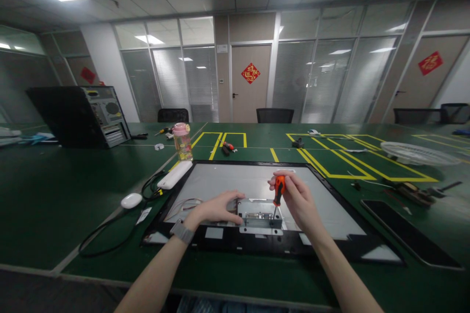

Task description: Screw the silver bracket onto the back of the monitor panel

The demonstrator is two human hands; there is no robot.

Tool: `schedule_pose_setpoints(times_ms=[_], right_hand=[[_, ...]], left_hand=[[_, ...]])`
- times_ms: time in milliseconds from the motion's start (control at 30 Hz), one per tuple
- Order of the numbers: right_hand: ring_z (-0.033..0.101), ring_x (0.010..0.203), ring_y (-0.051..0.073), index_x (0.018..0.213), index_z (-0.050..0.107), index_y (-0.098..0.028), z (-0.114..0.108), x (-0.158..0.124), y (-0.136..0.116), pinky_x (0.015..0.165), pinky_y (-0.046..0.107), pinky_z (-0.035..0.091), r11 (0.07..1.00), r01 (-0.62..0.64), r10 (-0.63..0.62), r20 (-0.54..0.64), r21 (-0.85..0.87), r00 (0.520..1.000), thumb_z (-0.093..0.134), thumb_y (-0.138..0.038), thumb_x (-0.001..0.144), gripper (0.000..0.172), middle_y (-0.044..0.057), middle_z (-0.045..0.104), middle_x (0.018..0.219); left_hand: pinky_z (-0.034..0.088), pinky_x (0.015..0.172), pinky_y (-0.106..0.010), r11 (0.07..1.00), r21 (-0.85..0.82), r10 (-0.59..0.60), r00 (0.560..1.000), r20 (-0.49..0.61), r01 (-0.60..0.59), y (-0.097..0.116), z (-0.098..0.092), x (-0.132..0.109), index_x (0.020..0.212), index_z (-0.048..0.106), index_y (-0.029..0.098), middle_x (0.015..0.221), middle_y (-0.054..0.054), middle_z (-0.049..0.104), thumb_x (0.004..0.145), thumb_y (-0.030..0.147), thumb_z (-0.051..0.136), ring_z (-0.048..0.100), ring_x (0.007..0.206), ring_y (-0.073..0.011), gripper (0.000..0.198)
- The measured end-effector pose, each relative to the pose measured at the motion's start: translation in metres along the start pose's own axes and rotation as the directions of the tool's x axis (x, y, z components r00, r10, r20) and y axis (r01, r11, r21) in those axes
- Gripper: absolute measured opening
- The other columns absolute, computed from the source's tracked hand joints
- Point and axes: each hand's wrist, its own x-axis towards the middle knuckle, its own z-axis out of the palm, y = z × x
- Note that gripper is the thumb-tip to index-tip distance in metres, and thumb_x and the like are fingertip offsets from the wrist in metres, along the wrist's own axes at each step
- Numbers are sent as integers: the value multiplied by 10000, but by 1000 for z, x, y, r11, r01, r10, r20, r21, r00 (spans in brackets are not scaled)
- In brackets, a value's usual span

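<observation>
In the head view, a flat display panel [223,181] with a black frame lies on the green table, its silvery back facing up. A metal bracket [259,230] sits near its front edge. My right hand [299,200] grips an orange and black screwdriver [279,190] held upright, its shaft reaching down to the bracket's right part; whether the tip sits in a screw I cannot tell. With fingers spread, my left hand [220,208] rests on the panel and touches the bracket's left side. Thin wires [181,205] run across the panel left of that hand.
Left of the panel are a white bar-shaped device [175,174], a white mouse [131,200] and a black cable [106,254]. Behind stand a pink-lidded bottle [182,142] and a computer case [81,115]. A black slab [407,232] lies at right.
</observation>
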Motion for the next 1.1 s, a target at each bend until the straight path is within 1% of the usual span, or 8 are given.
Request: schedule_pose_setpoints(times_ms=[100, 200, 367, 467, 567, 667, 933, 1100], right_hand=[[602, 817, 197, 917, 677, -248, 0, 0, 1, 756, 332, 478, 1000, 28, -28, -17, -11, 999, 534, -412, 907, 218, 36, 649, 853], [586, 912, 212, 911, 695, -257, -5, 0, 5, 804, 334, 467, 992, 57, -63, -50, -110, 997, 650, -385, 834, 156, 36, 644, 947], [611, 834, 210, 1043, 676, -255, -6, 1, 4, 754, 350, 480, 993, 7, -14, -60, -114, 998, 584, -415, 878, 248, 44, 673, 868], [616, 855, 213, 1004, 676, -254, -3, 1, 3, 780, 358, 477, 997, 33, -36, -49, -73, 998, 552, -422, 896, 235, 46, 669, 884], [608, 887, 206, 930, 695, -260, -5, 1, 5, 801, 336, 472, 993, 52, -59, -62, -105, 996, 656, -397, 827, 176, 34, 649, 941], [614, 868, 199, 933, 705, -268, -8, 1, 8, 781, 319, 480, 990, 28, -38, -70, -138, 997, 718, -371, 775, 189, 25, 655, 937], [631, 871, 213, 1139, 637, -251, -4, 1, 7, 775, 361, 503, 991, 38, -41, -19, -130, 999, 517, -412, 916, 300, 63, 682, 943], [644, 864, 213, 960, 684, -243, -5, 1, 9, 756, 331, 511, 988, 35, -44, -58, -153, 997, 639, -422, 834, 224, 45, 657, 951]], left_hand=[[258, 1130, -382, 1000, 1, -1, 1000, -1, 1, 1, 0, 0, 1376, 430, 239, 1464, -93, 392, 664, 532, 747, 333, 1363, -297, 832], [266, 1126, -386, 1000, 2, 0, 1000, -6, 0, 2, -1, -1, 1369, 437, 241, 1452, -91, 406, 665, 526, 749, 353, 1349, -298, 821], [280, 1116, -398, 1000, -2, -8, 1000, 3, 8, 2, -1, -1, 1375, 429, 246, 1455, -91, 399, 663, 536, 746, 339, 1354, -317, 832], [279, 1116, -405, 1000, 7, 3, 1000, -5, -3, 1, 0, 0, 1370, 435, 241, 1449, -98, 405, 660, 517, 754, 343, 1351, -319, 826], [260, 1127, -406, 999, 34, 37, 999, -6, -37, -1, 1, 1, 1367, 440, 221, 1432, -103, 427, 639, 464, 784, 328, 1360, -314, 840], [238, 1137, -414, 999, 42, 35, 999, -2, -35, -1, 2, 1, 1371, 433, 213, 1458, -111, 391, 627, 444, 794, 292, 1381, -312, 859], [244, 1134, -415, 999, 29, 22, 1000, -11, -22, 3, 1, -1, 1368, 438, 212, 1449, -112, 402, 629, 438, 793, 317, 1368, -313, 851], [275, 1117, -405, 999, 37, 27, 999, -20, -26, 6, 1, -2, 1358, 446, 224, 1429, -94, 426, 632, 409, 793, 354, 1345, -316, 826]])
